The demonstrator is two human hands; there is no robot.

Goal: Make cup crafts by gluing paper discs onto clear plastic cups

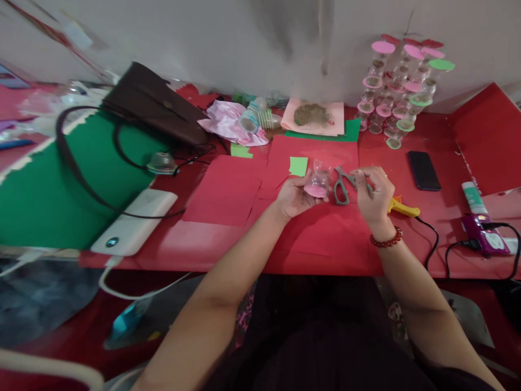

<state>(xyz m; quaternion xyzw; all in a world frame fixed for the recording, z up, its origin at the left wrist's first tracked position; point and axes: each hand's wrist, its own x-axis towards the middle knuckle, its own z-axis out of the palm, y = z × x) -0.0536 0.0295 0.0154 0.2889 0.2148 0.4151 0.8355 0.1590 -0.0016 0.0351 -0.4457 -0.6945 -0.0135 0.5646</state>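
Observation:
My left hand (295,195) is wrapped round a small clear plastic cup piece (321,176) with a pink paper disc (316,190) at its bottom. To its right, my right hand (375,187) is closed in a pinch, thumb against fingers. Whatever it may hold is too small to make out. Between the hands lie green-handled scissors (341,193), partly hidden by my right hand. A light green paper scrap (298,166) rests just beyond my left hand. Red paper sheets (301,233) lie beneath both hands.
Stacked clear cups with coloured discs (382,81) stand back right. A brown heap (311,115) sits on pink paper. Nearby are nested cups (256,118), a phone (424,170), a yellow glue gun (402,208), a glue stick (474,197), a power bank (134,222) and a bag (154,103).

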